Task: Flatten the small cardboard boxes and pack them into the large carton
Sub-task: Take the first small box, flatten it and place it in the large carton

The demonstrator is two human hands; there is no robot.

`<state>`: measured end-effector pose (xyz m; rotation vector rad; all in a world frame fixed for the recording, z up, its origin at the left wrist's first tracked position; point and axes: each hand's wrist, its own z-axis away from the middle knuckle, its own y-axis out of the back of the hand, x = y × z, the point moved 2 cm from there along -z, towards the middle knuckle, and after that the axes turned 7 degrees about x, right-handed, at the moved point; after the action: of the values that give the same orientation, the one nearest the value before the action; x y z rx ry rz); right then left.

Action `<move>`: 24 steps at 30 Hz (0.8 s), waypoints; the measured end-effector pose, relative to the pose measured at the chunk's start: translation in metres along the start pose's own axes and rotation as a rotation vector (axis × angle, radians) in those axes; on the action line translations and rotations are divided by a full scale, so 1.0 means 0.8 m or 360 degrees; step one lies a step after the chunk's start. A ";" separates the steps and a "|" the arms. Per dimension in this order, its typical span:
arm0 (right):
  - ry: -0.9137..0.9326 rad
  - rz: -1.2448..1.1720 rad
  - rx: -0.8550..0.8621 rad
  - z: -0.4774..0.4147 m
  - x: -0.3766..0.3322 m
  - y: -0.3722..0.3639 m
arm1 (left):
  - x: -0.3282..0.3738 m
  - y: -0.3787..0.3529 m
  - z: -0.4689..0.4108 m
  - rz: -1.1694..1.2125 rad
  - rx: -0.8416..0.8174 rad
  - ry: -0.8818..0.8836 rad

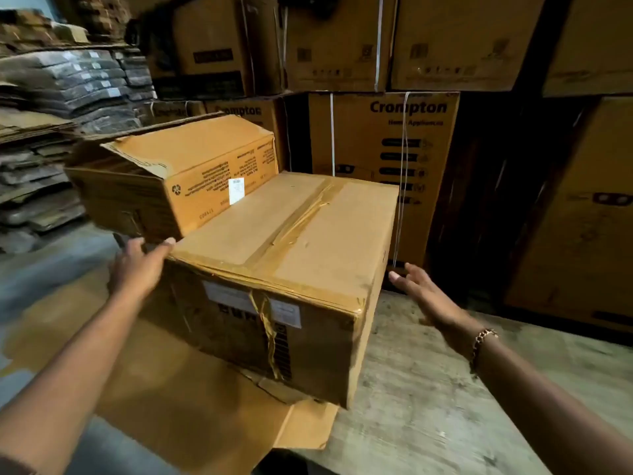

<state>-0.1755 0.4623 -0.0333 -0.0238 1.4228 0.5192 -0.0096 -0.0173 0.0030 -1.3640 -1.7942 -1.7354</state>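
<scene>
flanking taped carton (301, 234): blurred left hand (137, 265), right hand (416, 286)

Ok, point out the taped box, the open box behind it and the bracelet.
taped box (342, 234), head view, top face beside the tape
open box (198, 145), head view, upper panel
bracelet (481, 341), head view, chain on right wrist

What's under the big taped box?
A flat cardboard sheet lies under the taped box, sticking out at the front and left. Whatever sits directly beneath the box is covered.
</scene>
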 end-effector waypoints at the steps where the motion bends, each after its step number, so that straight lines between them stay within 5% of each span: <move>1: -0.0082 -0.0059 -0.0017 0.002 0.000 -0.020 | -0.013 0.001 -0.010 0.0126 -0.0088 0.0137; 4: -0.0299 -0.0248 -0.0149 0.005 0.005 -0.069 | -0.041 -0.012 -0.029 0.0403 -0.0476 0.0501; 9: -0.0489 -0.0470 -0.0140 0.005 0.008 -0.106 | -0.044 -0.041 -0.037 0.0723 -0.0986 0.0691; 17: -0.0681 -0.0679 0.0132 0.030 0.014 -0.101 | -0.021 -0.072 -0.011 0.0812 -0.0963 0.0753; 24: -0.0694 -0.0655 0.0491 0.089 0.060 0.049 | 0.041 -0.113 0.145 0.0800 -0.1112 0.0565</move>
<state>-0.1199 0.5358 -0.0555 0.0414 1.0174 -0.0414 -0.0510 0.1158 -0.0536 -1.4384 -0.5900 -2.1912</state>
